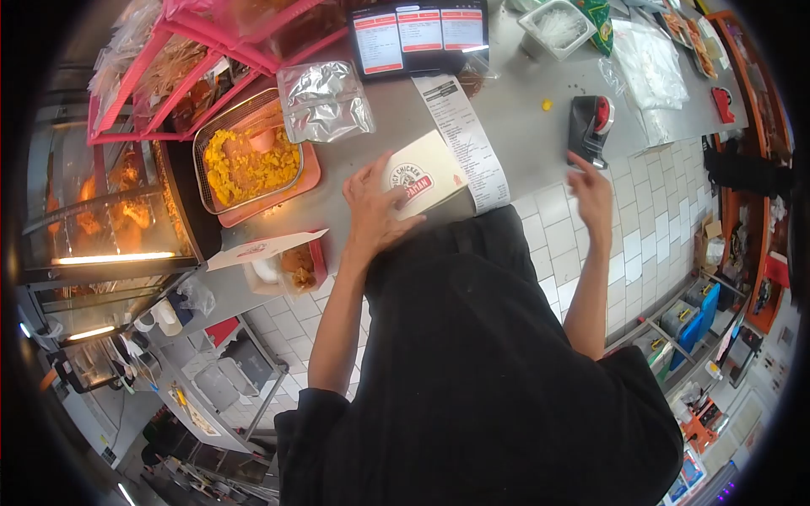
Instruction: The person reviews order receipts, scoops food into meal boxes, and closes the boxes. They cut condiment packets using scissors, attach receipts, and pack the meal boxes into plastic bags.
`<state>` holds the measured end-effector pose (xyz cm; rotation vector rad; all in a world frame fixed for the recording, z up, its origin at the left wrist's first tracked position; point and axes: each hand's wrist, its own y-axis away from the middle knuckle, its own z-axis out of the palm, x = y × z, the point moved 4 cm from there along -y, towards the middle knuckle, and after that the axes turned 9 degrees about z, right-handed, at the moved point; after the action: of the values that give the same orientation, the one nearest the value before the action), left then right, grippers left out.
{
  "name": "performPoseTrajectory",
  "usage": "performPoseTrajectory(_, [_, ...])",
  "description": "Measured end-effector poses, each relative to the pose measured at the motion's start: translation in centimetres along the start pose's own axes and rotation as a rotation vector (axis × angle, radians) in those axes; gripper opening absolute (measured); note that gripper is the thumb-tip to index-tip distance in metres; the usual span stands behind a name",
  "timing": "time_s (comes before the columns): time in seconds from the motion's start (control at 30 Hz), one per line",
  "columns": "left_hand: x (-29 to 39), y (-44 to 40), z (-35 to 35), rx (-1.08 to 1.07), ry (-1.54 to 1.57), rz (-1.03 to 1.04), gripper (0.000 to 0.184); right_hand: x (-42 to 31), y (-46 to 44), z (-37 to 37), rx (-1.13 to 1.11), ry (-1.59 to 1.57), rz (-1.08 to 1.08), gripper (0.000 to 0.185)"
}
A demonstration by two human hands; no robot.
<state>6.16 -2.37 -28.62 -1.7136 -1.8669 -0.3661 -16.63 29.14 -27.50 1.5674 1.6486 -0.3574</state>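
My left hand (375, 202) rests on the closed cream box (430, 173) with a red printed logo, fingers spread over its left part. Beside the box's right edge lies a long printed receipt (464, 143). My right hand (591, 190) is raised near the counter's front edge, its index finger extended toward the black tape dispenser (588, 131); whether the fingertip touches it I cannot tell. Nothing shows in that hand. Left of my left hand, an open box (299, 268) holds fried food and something white.
A wire basket (253, 160) of yellow pieces sits on a pink tray (312, 173). Behind are a foil pouch (325, 101), a tablet (419, 40), a pink rack (160, 76), a clear tub (557, 29) and plastic bags (648, 63). A lit food warmer (110, 207) stands at left.
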Motion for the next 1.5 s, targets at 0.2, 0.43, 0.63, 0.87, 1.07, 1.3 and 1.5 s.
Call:
performPoseTrajectory(0.2, [0.5, -0.6, 1.1, 0.189, -0.116, -0.139, 0.036, -8.7, 5.0, 10.7, -0.515, -0.319, 0.006, 0.034])
performPoseTrajectory(0.43, [0.0, -1.1, 1.9, 0.251, -0.206, -0.241, 0.029, -9.5, 4.9, 19.4, -0.589, -0.254, -0.016, 0.034])
performPoseTrajectory(0.63, [0.0, -0.8, 1.7, 0.247, -0.203, -0.243, 0.03, -9.9, 5.6, 19.9, -0.284, 0.074, -0.358, 0.04])
performPoseTrajectory(0.87, [-0.1, -0.9, 1.5, 0.24, -0.153, -0.263, 0.031, -10.0, 5.6, 19.6, -0.339, -0.004, -0.129, 0.039])
performPoseTrajectory(1.07, [-0.2, -0.6, 0.4, 0.149, -0.069, -0.241, 0.048, -8.2, 4.8, 20.2, -0.31, 0.046, -0.331, 0.042])
performPoseTrajectory(1.3, [-0.5, -0.3, 0.9, 0.238, -0.072, -0.232, 0.045, -6.4, 2.5, 21.7, -0.238, 0.472, -0.755, 0.011])
performPoseTrajectory(1.5, [0.9, 2.5, -5.3, 0.503, -0.066, -0.129, 0.038, -9.3, 4.9, 19.4, -0.285, 0.444, -0.613, 0.021])
